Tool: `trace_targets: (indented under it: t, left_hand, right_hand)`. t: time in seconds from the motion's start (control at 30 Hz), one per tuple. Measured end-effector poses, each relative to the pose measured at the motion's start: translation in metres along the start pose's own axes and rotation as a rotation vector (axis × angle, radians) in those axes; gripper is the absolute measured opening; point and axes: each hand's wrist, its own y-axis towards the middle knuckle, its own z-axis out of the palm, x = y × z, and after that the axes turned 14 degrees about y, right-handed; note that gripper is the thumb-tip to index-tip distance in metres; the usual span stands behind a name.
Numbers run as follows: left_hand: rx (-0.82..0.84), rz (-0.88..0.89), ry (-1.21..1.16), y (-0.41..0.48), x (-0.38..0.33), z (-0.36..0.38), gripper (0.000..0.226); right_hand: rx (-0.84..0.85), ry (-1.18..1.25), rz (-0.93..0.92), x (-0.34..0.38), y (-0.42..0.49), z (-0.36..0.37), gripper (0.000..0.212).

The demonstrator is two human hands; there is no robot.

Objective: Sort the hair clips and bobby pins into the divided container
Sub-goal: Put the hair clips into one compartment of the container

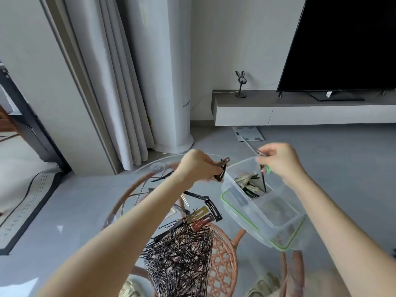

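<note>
A clear divided container [240,202] with a green seal sits on the glass table at right. Its far compartment holds several hair clips [248,185]; the near compartment looks bare. My left hand [197,166] grips a few dark snap clips [222,171] just left of the container's far corner. My right hand [278,161] hovers over the far compartment, pinching long thin dark pins [263,179] that point down into it. A large heap of black bobby pins [182,251] lies near me, with loose snap clips [203,215] at its far edge.
The round glass tabletop [150,168] rests on a rattan frame [222,264]. More long clips [160,179] lie at the table's far side. Beyond are grey floor, a curtain, a white column unit [167,82], a scale [248,133] and a TV bench.
</note>
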Motion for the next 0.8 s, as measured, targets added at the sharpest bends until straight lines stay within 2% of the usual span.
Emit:
trace_targets:
  t: [0.1, 0.17, 0.23, 0.33, 0.4, 0.47, 0.53, 0.63, 0.67, 0.73, 0.8]
  left_hand:
    - [0.017, 0.032, 0.1, 0.028, -0.039, 0.037, 0.015]
    - [0.006, 0.063, 0.2, 0.04, -0.058, 0.055, 0.011]
    - [0.031, 0.084, 0.244, 0.048, -0.069, 0.065, 0.015]
    - [0.063, 0.062, 0.252, 0.054, -0.069, 0.068, 0.022]
    - [0.041, 0.043, 0.229, 0.054, -0.061, 0.062, 0.025]
    - [0.013, 0.032, 0.174, 0.052, -0.046, 0.052, 0.023]
    - [-0.014, 0.025, 0.183, 0.049, -0.023, 0.038, 0.024]
    - [-0.039, -0.002, 0.295, 0.04, 0.019, 0.014, 0.023]
    - [-0.057, 0.001, 0.339, 0.035, 0.036, 0.007, 0.025]
    - [-0.049, 0.009, 0.446, 0.025, 0.07, -0.003, 0.035]
    - [0.013, 0.005, 0.539, 0.017, 0.106, -0.004, 0.039]
  right_hand:
    - [0.097, -0.239, 0.204, -0.021, -0.001, -0.006, 0.017]
    - [0.094, -0.321, 0.241, -0.028, 0.001, -0.003, 0.015]
    - [0.037, -0.23, 0.296, -0.028, 0.007, 0.001, 0.005]
    - [-0.01, 0.135, 0.454, -0.03, 0.013, 0.007, 0.018]
    - [-0.061, 0.17, 0.485, -0.036, 0.016, 0.011, 0.012]
    - [-0.093, 0.141, 0.475, -0.044, 0.02, 0.014, 0.02]
    - [-0.069, -0.02, 0.388, -0.039, 0.016, 0.017, 0.011]
    - [-0.016, -0.429, 0.132, -0.016, 0.0, 0.02, 0.016]
    - [-0.024, -0.459, 0.032, -0.008, -0.007, 0.024, 0.019]
    - [0.045, -0.364, -0.119, 0.007, -0.023, 0.039, 0.019]
    - [0.267, -0.336, -0.191, 0.012, -0.04, 0.06, 0.017]
